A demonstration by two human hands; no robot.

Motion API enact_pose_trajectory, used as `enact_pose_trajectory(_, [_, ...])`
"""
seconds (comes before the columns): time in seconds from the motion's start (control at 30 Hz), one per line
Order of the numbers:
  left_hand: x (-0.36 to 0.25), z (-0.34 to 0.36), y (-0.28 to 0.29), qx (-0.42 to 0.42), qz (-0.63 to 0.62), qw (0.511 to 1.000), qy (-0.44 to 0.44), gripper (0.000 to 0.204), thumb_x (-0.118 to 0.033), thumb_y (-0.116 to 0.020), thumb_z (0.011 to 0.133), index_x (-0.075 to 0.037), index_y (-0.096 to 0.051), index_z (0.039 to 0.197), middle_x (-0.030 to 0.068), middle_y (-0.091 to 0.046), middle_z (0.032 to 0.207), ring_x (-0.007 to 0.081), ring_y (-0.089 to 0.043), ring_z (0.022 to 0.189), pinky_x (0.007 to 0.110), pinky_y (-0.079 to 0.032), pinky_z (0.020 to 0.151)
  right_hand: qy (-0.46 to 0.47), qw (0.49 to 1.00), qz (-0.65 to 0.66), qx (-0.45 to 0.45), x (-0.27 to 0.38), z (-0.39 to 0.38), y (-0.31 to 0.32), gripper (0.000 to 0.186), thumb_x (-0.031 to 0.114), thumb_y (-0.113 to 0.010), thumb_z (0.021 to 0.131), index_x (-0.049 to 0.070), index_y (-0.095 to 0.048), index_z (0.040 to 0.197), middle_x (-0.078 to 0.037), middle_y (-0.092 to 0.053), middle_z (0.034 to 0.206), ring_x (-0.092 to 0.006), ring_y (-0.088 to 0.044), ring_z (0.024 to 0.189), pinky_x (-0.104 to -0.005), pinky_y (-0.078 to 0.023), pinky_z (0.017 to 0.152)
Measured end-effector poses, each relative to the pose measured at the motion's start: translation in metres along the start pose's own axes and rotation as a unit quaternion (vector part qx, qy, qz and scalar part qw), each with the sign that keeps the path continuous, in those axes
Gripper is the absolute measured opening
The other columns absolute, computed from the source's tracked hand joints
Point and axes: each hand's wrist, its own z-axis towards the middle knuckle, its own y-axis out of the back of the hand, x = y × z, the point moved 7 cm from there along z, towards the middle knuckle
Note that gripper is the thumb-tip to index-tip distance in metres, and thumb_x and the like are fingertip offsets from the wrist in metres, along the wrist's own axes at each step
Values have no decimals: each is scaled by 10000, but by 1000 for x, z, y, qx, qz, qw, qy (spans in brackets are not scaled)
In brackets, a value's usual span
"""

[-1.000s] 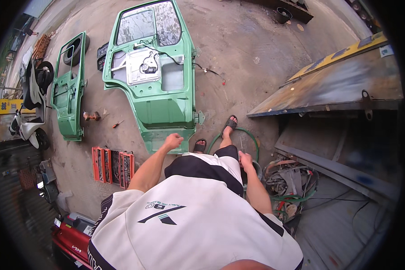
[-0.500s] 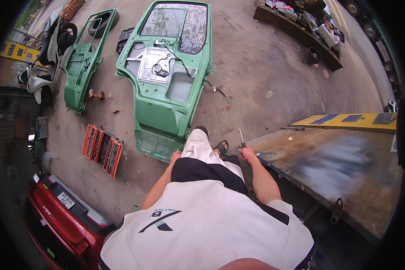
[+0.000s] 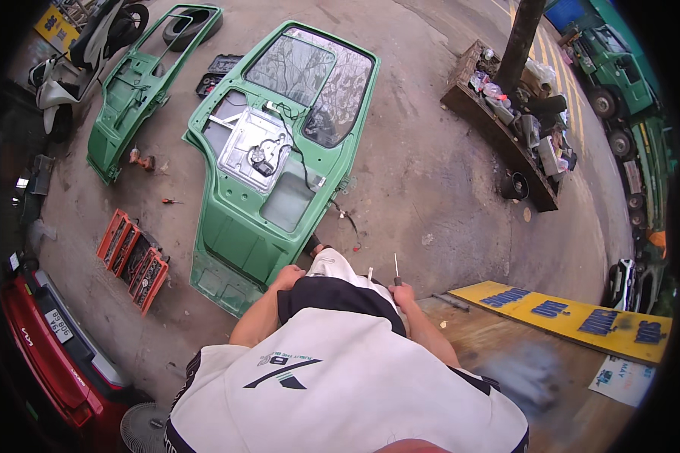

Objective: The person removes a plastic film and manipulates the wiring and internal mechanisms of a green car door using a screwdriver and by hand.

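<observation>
— One screwdriver (image 3: 396, 266) is all the right hand (image 3: 401, 292) carries: a thin metal shaft poking up out of the fist, fingers wrapped tight round the handle, just beside the right knee.

— How would it handle?

— Light and stiff, I'd judge, with a hard tip that could slip off a screw head. Best held by the handle, as it is now, never by the bare shaft.

— And the left hand (image 3: 287, 278)?

— It sits at the left thigh, near the lower edge of the big green truck door (image 3: 276, 177). Whether those fingers are curled or spread, I cannot tell; nothing shows in them.

— That door looks awkward.

— Heavy, rigid sheet metal lying flat on the concrete, inner side up, with glass in the upper frame that is likely fragile. The frame edges look the safest grip. A second green door (image 3: 132, 98) lies well apart to the left, and orange tool trays (image 3: 132, 258) sit near the first door's lower left corner.
</observation>
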Motion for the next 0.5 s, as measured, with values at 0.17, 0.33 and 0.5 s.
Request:
enact_pose_trajectory(0.17, [-174, 50, 83, 4, -176, 981, -79, 349, -321, -629, 1001, -19, -650, 1176, 84, -725, 979, 150, -672, 779, 309, -533, 696, 66, 994, -80, 47, 148, 74, 32, 180, 162, -737, 908, 56, -629, 810, -28, -586, 672, -134, -536, 533, -320, -430, 478])
enact_pose_trajectory(0.33, [-207, 74, 169, -87, -268, 954, -103, 348, -314, -642, 985, -5, -674, 1143, 90, -738, 945, 155, -684, 728, 313, -526, 686, 81, 980, 55, 172, 306, 88, -31, 238, 191, -735, 928, 82, -591, 773, -2, -549, 656, -116, -512, 539, -304, -425, 498])
enact_pose_trajectory(0.5, [-103, 78, 183, -178, -297, 937, 40, 326, -324, -626, 997, -27, -667, 1125, 68, -723, 921, 144, -671, 710, 311, -505, 636, 246, 920, -207, 223, 391, 79, -113, 374, 368, -771, 833, 5, -688, 853, -123, -697, 755, -261, -680, 695, -393, -522, 673])
